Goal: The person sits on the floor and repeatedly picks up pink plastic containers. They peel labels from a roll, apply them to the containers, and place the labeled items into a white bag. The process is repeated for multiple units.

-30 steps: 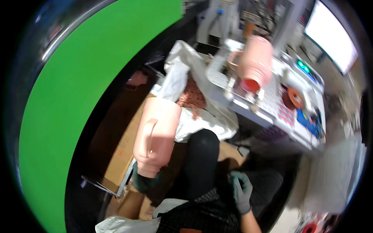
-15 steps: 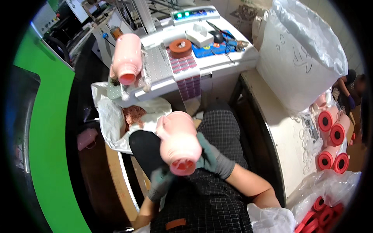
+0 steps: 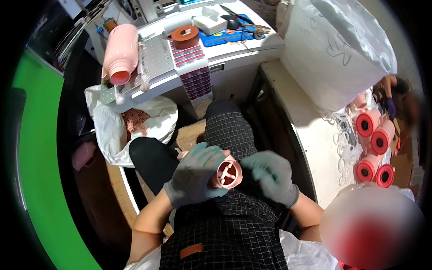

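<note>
A pink plastic jug (image 3: 236,181) rests over my lap with its round mouth turned up toward me. Inside the mouth sits a cross-shaped pink piece (image 3: 226,174). My left hand (image 3: 196,173), in a grey and green work glove, is closed round the jug from the left and covers most of its body. Just right of the mouth is my right hand (image 3: 271,176), gloved alike and apart from the jug. Its fingers point toward the jug but are smeared, so whether they hold anything is unclear.
Another pink jug (image 3: 122,51) lies on the white workbench (image 3: 245,49) ahead, near an orange tape roll (image 3: 185,36) and pliers (image 3: 255,30). Below, a white bag (image 3: 108,139) contains pink scraps. A large white sack (image 3: 335,56) and red-rimmed jugs (image 3: 380,140) stand right.
My right hand has come off the jug's side and moved right. My left hand has shifted from below the neck to round the body. The jug has turned, mouth more upward.
</note>
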`<state>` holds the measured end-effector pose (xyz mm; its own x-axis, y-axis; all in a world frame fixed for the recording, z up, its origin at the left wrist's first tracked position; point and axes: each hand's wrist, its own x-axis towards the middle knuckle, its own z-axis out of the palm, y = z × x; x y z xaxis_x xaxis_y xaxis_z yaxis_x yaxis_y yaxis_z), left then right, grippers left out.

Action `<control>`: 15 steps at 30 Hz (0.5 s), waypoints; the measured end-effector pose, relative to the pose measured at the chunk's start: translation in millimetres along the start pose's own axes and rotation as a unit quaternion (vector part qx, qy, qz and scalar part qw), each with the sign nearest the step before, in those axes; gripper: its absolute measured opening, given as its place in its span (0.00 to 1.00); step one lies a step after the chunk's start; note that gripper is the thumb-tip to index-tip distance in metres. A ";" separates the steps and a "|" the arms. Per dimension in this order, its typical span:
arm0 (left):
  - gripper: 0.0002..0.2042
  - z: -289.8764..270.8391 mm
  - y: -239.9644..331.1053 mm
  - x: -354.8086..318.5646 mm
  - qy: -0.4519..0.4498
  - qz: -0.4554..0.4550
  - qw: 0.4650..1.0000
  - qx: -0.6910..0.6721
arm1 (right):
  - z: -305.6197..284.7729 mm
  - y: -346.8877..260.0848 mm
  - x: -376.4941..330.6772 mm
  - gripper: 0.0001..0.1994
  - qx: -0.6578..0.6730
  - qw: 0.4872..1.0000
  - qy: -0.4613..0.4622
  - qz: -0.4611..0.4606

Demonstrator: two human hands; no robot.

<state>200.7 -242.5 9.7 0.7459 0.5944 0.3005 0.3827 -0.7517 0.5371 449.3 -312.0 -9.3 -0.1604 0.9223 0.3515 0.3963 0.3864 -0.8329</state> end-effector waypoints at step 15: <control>0.39 55.1 -3.2 -19.3 0.040 -0.022 0.999 0.009 | 33.3 7.8 8.8 0.06 -0.336 0.878 -0.219 -0.262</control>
<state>215.0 -267.3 -41.3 0.6830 0.6471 0.3387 0.4244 -0.7291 0.5370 420.9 -300.7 -26.9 -0.7531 0.5905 0.2902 0.5854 0.8027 -0.1139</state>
